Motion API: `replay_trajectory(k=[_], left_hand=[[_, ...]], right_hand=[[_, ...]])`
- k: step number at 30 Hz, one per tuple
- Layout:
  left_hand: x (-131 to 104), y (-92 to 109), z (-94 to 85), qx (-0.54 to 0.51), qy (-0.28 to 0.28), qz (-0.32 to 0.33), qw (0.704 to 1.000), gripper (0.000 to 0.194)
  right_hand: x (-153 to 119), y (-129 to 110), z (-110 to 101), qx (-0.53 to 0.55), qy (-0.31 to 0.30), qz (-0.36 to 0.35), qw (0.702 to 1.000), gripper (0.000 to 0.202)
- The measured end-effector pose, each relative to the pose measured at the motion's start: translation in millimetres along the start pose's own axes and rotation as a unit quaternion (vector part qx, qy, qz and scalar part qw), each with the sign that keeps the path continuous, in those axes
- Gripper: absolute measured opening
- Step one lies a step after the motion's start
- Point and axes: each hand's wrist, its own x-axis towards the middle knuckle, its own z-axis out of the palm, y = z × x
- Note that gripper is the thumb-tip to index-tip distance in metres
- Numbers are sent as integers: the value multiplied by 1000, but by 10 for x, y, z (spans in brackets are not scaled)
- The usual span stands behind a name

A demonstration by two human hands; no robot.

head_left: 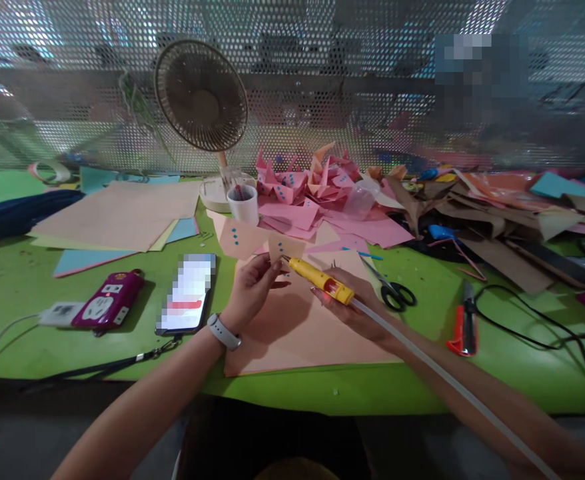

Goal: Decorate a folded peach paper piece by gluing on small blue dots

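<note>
My right hand [347, 303] is wrapped round a yellow glue gun [322, 280], and a long translucent glue stick [422, 363] runs out of its back end toward my forearm. The gun's tip points left, at a folded peach paper piece [285, 245] with blue diamond-shaped dots. My left hand [256, 283] pinches this piece by its lower edge; whether tip and paper touch I cannot tell. Just behind stands another peach paper piece [237, 237] with blue dots. Both hands are above a stack of peach paper sheets [312, 333] on the green table [292, 393].
Left are a phone [187, 293], a purple power bank [112, 300] with a cable, and paper sheets [117, 207]. A desk fan [202, 97] and white cup [243, 203] stand behind. Black scissors [397, 293], a red cutter knife [465, 323], folded pink pieces [287, 183] and brown scraps [502, 247] lie around.
</note>
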Motion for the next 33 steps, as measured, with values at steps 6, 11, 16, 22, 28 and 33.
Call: replay_trajectory(k=[6,11,16,22,28,33], left_hand=[[-9,12,-12,2,7,-2,1000,35],[1,7,-21,-1,14,-3,1000,34],[30,23,-44,4,32,-21,999,35],[44,38,-62,-3,50,-24,998,34],[60,54,-38,-6,47,-31,998,35],[81,32,-38,-3,56,-26,998,35]], right_hand=[[-22,-2,-55,11,37,-34,999,14],[-11,-16,-79,-7,58,-46,997,12],[39,-57,-281,2,199,-63,978,10],[-34,230,-1011,-95,324,-25,941,21],[-454,1059,-1583,-284,157,89,942,35],[-643,1544,-1754,-317,109,177,925,41]])
